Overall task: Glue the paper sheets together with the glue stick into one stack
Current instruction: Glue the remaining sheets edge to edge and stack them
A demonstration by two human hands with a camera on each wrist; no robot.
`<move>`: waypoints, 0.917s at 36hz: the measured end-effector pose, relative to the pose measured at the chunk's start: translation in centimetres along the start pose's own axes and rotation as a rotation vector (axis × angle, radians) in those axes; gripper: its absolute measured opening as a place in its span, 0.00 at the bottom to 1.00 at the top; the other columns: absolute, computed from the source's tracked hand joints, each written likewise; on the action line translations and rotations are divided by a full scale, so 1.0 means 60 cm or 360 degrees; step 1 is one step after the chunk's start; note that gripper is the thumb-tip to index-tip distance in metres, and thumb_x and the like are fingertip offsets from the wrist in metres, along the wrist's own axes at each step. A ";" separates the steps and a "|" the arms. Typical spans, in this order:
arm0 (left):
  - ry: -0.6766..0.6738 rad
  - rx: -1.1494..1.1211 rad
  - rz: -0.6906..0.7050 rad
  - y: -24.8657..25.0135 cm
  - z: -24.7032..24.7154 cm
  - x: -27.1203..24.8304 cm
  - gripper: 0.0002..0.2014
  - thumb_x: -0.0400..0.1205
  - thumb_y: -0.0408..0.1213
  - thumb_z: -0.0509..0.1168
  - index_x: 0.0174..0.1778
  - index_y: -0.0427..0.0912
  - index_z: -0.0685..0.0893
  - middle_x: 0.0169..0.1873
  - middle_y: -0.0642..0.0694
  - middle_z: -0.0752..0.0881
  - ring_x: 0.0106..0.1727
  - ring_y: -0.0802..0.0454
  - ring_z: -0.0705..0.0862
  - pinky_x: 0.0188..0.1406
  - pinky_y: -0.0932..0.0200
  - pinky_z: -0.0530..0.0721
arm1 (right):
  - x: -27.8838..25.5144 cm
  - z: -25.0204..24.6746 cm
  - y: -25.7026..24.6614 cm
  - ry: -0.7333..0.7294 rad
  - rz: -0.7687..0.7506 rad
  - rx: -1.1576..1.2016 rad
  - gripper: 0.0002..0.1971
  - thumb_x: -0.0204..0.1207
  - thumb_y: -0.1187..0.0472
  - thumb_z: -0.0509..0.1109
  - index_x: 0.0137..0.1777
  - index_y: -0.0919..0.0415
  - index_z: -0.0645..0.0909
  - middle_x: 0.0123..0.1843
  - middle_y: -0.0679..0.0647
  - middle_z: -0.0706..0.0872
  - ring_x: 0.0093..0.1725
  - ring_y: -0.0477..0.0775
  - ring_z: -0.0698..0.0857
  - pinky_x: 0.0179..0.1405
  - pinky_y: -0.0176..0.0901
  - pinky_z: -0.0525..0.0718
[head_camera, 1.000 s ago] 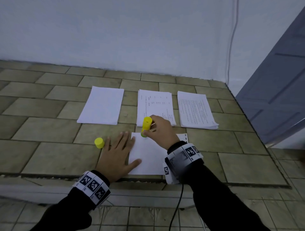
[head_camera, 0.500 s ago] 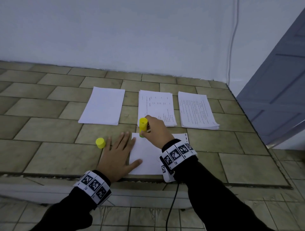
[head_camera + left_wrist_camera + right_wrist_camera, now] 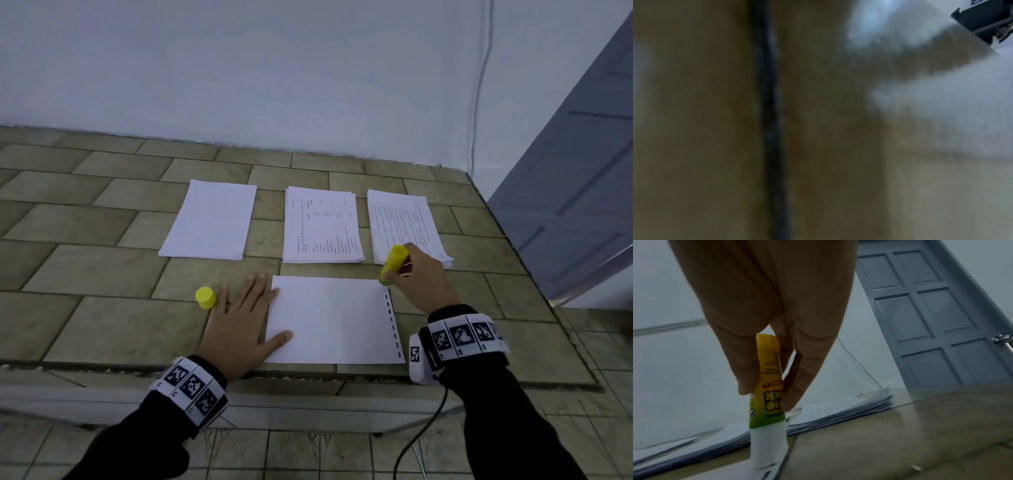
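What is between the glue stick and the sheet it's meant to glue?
Nothing visible. The right hand grips the glue stick, cap off, with its tip down at the far right corner of the sheet. The left hand rests on the sheet's left edge, away from the stick.

The left hand lies flat with fingers spread; the right hand is curled in a grip.

The right hand holds the yellow cylindrical glue stick tilted, its tip at the far right corner of the single white paper sheet, whose left edge lies under the flat left hand. The small yellow plastic cap stands just left of the left hand's fingers. Beyond both hands lie three piles: the blank white paper pile past the left hand, the middle printed paper pile between, and the right printed paper pile just behind the right hand.
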State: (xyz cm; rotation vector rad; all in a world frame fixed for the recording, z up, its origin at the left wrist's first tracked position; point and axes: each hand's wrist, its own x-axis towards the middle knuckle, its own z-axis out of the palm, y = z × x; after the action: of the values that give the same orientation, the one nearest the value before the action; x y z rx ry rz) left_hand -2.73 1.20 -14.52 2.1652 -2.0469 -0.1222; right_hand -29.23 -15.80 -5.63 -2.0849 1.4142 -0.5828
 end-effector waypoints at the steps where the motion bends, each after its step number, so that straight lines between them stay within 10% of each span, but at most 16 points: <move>1: 0.0005 -0.0005 0.0004 0.000 0.000 0.000 0.48 0.78 0.77 0.33 0.84 0.47 0.64 0.85 0.44 0.55 0.86 0.48 0.50 0.82 0.31 0.49 | -0.001 -0.001 0.003 0.0017 -0.0004 -0.0010 0.07 0.74 0.64 0.73 0.47 0.63 0.78 0.46 0.58 0.87 0.48 0.58 0.86 0.50 0.49 0.84; 18: 0.0015 -0.0014 0.0028 0.000 0.002 0.000 0.44 0.80 0.74 0.34 0.85 0.50 0.59 0.86 0.44 0.53 0.87 0.46 0.49 0.81 0.29 0.47 | -0.065 0.128 -0.142 -0.0458 -0.0581 0.0302 0.06 0.73 0.64 0.74 0.43 0.61 0.78 0.45 0.57 0.83 0.45 0.55 0.84 0.47 0.54 0.86; 33: 0.0037 0.0036 0.0033 0.002 0.003 -0.001 0.49 0.76 0.79 0.37 0.84 0.47 0.63 0.85 0.41 0.56 0.86 0.44 0.53 0.79 0.27 0.53 | -0.061 0.111 -0.114 -0.0390 -0.0553 0.0132 0.06 0.74 0.63 0.72 0.44 0.61 0.76 0.45 0.57 0.83 0.45 0.55 0.83 0.46 0.52 0.86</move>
State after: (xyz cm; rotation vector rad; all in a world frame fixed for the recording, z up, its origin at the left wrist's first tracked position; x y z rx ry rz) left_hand -2.90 1.26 -14.65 2.1477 -2.0673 -0.0717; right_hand -21.62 -9.04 -6.37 -2.2609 0.8846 -0.4884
